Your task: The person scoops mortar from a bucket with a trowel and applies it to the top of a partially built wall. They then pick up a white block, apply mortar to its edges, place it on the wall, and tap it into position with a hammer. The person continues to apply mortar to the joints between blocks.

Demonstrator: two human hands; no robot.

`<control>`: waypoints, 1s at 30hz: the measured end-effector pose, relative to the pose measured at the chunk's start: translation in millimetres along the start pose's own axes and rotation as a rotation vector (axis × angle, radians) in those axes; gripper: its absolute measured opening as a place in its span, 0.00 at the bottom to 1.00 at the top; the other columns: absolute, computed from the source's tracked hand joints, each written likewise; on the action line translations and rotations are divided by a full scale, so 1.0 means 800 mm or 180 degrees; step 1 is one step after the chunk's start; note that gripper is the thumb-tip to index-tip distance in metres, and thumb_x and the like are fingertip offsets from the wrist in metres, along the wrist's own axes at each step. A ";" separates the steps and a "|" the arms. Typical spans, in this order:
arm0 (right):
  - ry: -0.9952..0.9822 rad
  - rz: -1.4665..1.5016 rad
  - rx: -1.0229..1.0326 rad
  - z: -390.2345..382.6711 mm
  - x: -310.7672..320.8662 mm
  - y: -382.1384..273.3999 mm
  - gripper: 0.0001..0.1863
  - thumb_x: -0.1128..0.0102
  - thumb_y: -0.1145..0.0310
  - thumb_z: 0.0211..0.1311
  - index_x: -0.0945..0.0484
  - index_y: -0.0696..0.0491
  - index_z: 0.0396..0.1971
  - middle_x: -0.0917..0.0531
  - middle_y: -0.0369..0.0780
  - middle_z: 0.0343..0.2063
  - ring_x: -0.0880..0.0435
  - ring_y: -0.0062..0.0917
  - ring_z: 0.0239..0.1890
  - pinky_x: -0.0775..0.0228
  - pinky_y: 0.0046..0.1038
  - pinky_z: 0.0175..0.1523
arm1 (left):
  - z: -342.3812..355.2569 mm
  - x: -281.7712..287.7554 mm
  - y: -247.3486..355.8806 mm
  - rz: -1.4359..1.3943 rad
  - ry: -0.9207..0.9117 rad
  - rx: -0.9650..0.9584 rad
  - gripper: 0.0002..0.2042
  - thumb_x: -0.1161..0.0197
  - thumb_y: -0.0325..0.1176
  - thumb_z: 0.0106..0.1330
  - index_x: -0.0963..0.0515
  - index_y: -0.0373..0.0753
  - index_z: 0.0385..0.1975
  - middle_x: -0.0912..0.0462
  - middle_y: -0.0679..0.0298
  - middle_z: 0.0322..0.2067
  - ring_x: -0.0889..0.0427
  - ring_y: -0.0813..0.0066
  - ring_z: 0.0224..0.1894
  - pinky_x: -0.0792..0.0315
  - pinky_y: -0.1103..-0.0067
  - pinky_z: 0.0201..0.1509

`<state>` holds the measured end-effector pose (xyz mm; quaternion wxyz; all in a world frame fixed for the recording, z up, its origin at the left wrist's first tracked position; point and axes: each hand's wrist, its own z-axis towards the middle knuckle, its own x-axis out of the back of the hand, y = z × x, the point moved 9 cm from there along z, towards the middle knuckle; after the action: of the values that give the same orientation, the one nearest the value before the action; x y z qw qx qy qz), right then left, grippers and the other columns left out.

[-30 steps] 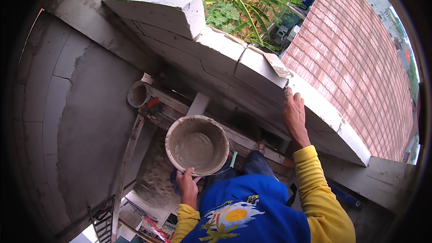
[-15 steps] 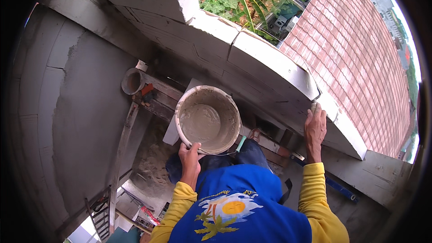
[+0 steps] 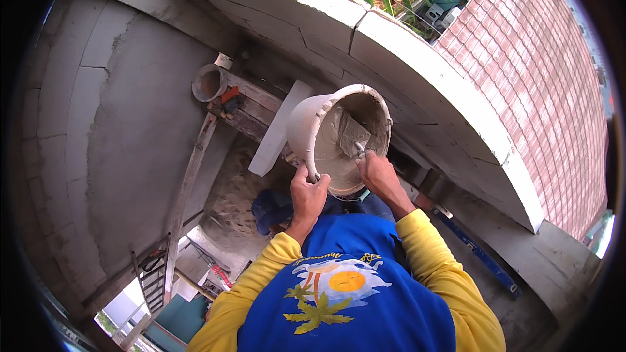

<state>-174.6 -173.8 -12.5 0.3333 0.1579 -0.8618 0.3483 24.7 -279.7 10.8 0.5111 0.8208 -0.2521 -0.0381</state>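
Note:
A pale, mortar-smeared bucket (image 3: 303, 127) is tipped to my right, with wet grey mortar (image 3: 332, 169) inside it. My left hand (image 3: 308, 193) grips its near rim at the lower left. My right hand (image 3: 379, 179) is closed round the handle of a trowel (image 3: 354, 132), whose square metal blade lies inside the bucket against the mortar. Just beyond it runs the block wall (image 3: 430, 68), its top edge white and cracked at the joints. A pale slab (image 3: 274, 137) lies across the planks to the left of the bucket.
A smaller bucket (image 3: 210, 83) and orange tools (image 3: 229, 94) sit on wooden planks (image 3: 251, 111). A long timber (image 3: 189, 202) slants down the left beside a plastered wall (image 3: 143, 143). A blue level (image 3: 479, 254) lies low right, a metal ladder (image 3: 153, 280) low left. A tiled roof (image 3: 521, 72) lies beyond.
My right hand has left the wall top and come down-left into the bucket with the trowel. The bucket has risen and shifted right and is tipped over sideways.

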 end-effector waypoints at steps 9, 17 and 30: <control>0.0053 0.0744 0.0276 -0.055 0.087 -0.008 0.23 0.38 0.54 0.73 0.18 0.62 0.48 0.12 0.57 0.39 0.12 0.55 0.44 0.22 0.47 0.51 | 0.022 0.006 0.008 -0.1315 0.0004 0.0468 0.08 0.35 0.18 0.62 0.25 0.37 0.36 0.25 0.72 0.30 0.31 0.87 0.26 0.36 0.83 0.26; 0.0164 0.1380 -0.0213 -0.058 0.113 0.053 0.24 0.37 0.51 0.74 0.18 0.60 0.48 0.13 0.51 0.32 0.14 0.41 0.35 0.24 0.40 0.44 | 0.040 -0.021 0.023 -0.1376 -0.0242 0.0830 0.17 0.38 0.19 0.64 0.26 0.34 0.53 0.17 0.55 0.47 0.10 0.63 0.43 0.08 0.61 0.45; 0.2623 -0.0379 0.0131 -0.032 0.304 0.071 0.21 0.31 0.62 0.67 0.18 0.52 0.58 0.15 0.42 0.41 0.13 0.40 0.43 0.20 0.40 0.48 | 0.041 -0.039 0.030 -0.1536 -0.0249 0.1055 0.20 0.37 0.21 0.64 0.27 0.36 0.57 0.18 0.56 0.50 0.12 0.65 0.46 0.10 0.64 0.43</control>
<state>-368.6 -125.4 139.4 0.6667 0.0615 -0.6384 0.3797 -21.9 -301.1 9.4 0.3361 0.9273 -0.0719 -0.1484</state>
